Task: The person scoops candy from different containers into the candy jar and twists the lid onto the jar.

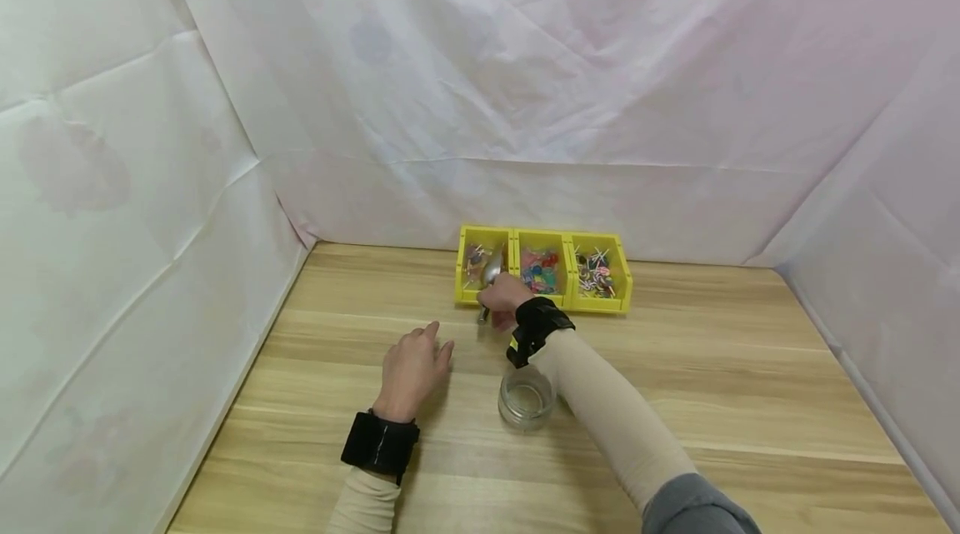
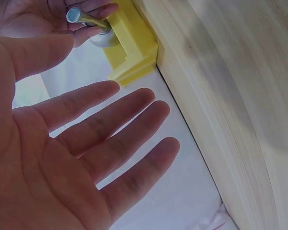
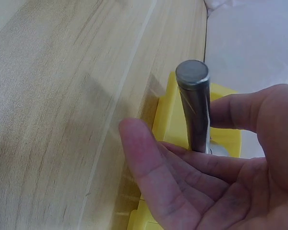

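The metal spoon (image 1: 492, 271) is at the left yellow bin (image 1: 460, 271): with 12 o'clock away from the person, its bowl lies over that bin's compartment, close to the divider at 3 o'clock, and its handle projects past the front wall toward 6 o'clock. The long axis runs roughly 6 to 12 o'clock; whether the bowl touches the bin's contents cannot be told. The right hand (image 1: 508, 294) is the nearer hand: from the 4 o'clock side it grips the handle, thumb on one side and fingers on the other, with the handle's end exposed. The left hand (image 1: 411, 371) is apart from the spoon, at 7 to 8 o'clock; its fingers are extended, slightly spread, and hold nothing. The controlling edges, as judged, are the left bin's front wall and the divider; the spoon must clear both when lifted. The middle bin (image 1: 567, 271) and right bin (image 1: 628, 284) continue the row toward 3 o'clock. The glass jar (image 1: 527, 401) stands upright at 5 o'clock from the spoon, just beside the right forearm (image 1: 615, 405); contact cannot be confirmed. Open tabletop (image 1: 277, 434) separates the jar from the left hand, at 9 to 10 o'clock. The white sheeting (image 1: 525, 101) limits travel toward 12 o'clock behind the bins.
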`<state>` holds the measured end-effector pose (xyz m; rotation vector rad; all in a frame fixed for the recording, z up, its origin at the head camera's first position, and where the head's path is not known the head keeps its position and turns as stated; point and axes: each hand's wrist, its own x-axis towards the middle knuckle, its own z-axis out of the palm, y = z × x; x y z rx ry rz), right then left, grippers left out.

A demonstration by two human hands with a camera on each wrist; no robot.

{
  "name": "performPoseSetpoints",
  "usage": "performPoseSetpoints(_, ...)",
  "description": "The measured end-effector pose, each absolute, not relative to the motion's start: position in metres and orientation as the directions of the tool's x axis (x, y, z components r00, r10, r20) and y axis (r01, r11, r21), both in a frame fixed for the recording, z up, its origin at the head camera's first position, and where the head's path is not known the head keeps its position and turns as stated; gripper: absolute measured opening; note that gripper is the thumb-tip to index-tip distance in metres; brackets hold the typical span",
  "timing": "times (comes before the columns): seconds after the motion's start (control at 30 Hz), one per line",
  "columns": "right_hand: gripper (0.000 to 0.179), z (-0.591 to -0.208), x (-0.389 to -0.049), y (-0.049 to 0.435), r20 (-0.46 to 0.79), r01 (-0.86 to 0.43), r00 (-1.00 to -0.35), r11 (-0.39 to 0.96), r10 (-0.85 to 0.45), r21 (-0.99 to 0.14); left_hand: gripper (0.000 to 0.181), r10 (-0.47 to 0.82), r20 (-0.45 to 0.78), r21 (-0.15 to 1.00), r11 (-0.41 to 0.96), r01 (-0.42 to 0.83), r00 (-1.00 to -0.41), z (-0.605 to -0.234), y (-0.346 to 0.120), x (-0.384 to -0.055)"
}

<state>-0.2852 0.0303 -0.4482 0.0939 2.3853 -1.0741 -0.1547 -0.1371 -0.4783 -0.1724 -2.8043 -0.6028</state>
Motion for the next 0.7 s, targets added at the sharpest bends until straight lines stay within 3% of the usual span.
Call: performPoseSetpoints(0.7,0.025,-0.437,-0.273,0.034,-0.391,0.235,-0.91,0.605,-0.139,-0.761,0.045,0.055,0.229,0.393,0.908,0.144,-0.972,-0.48,-0.136,-0.154)
